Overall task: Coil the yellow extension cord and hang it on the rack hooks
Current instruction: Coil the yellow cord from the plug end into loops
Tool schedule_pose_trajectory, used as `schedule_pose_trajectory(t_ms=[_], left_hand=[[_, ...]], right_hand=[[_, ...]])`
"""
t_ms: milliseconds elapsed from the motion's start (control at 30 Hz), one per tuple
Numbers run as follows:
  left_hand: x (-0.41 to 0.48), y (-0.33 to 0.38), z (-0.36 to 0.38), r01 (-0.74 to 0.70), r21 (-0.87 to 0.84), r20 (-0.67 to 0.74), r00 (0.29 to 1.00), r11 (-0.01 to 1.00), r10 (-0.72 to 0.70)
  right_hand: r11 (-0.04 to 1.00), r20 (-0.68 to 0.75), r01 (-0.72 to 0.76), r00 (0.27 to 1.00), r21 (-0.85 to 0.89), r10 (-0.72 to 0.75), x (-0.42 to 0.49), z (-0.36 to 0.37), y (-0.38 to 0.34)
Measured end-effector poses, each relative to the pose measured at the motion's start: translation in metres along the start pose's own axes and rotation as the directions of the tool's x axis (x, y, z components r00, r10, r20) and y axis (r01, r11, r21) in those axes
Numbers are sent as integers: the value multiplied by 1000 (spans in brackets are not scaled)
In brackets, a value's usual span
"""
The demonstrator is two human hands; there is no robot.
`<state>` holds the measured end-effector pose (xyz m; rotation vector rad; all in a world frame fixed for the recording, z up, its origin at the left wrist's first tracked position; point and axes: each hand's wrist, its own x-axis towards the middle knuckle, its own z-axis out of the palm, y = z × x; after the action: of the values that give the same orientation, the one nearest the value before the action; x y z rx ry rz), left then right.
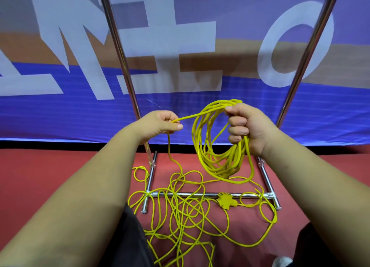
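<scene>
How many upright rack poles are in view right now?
2. The left pole rises behind the left hand; the right pole rises beside the right hand. Their tops, and any hooks, are out of frame.

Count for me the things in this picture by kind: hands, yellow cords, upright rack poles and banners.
hands: 2 (left hand, right hand)
yellow extension cord: 1
upright rack poles: 2 (left pole, right pole)
banner: 1
total: 6
</scene>
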<state>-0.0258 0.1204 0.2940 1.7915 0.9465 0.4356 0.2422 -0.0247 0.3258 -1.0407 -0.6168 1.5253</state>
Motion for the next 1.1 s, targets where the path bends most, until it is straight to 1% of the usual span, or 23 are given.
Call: schedule_pose_trajectory(t_ms=[67,133,200,267,300,367,467,533,600,700,800,867,967,1033,1100], left_hand=[[4,-6,-3,41,62,-34,999,997,-39],[8,-17,-5,116,196,-62,992,974,-106],[13,-34,-9,229,349,-97,973,908,-209],[14,-52,-15,339,474,-140,940,812,-311],[14,-58,-18,373,502,-156,926,780,-343],[16,-66,-22,413,513,-195,910,753,-366],[16,-66,-22,434,588,-253,900,683,-355],[17,-67,-20,430,642,-225,897,634,-380],[18,-69,-19,424,671,-193,892,608,-409],[21,-69,-20,421,731,-197,884,537,-424],[20,-64,-18,399,802,-198,879,444,-433],[19,-64,-17,393,846,-204,863,360,-463],[21,-75,-26,447,871,-291,805,205,-518],[18,-76,-30,486,859,-332,770,163,-545],[11,-67,-28,493,855,-326,753,163,-572]], right_hand=[[998,-36,39,999,52,-37,1,-3,-4],[989,-84,84,994,122,-74,2,-6,-7],[968,-140,135,984,213,-106,3,-11,-10],[934,-178,182,975,307,-132,5,-17,-14],[919,-190,199,972,341,-140,6,-20,-15],[902,-215,220,966,371,-147,8,-24,-15],[895,-236,245,958,373,-164,12,-26,-11],[894,-254,257,952,368,-169,14,-26,-11],[887,-264,268,949,376,-175,17,-27,-11],[875,-275,278,945,397,-175,19,-28,-12],[865,-287,282,943,414,-170,20,-29,-13],[869,-293,281,942,408,-167,20,-29,-12],[902,-285,260,945,345,-163,18,-23,-10],[917,-272,242,949,316,-157,17,-20,-7],[921,-264,236,952,310,-156,17,-18,-6]])
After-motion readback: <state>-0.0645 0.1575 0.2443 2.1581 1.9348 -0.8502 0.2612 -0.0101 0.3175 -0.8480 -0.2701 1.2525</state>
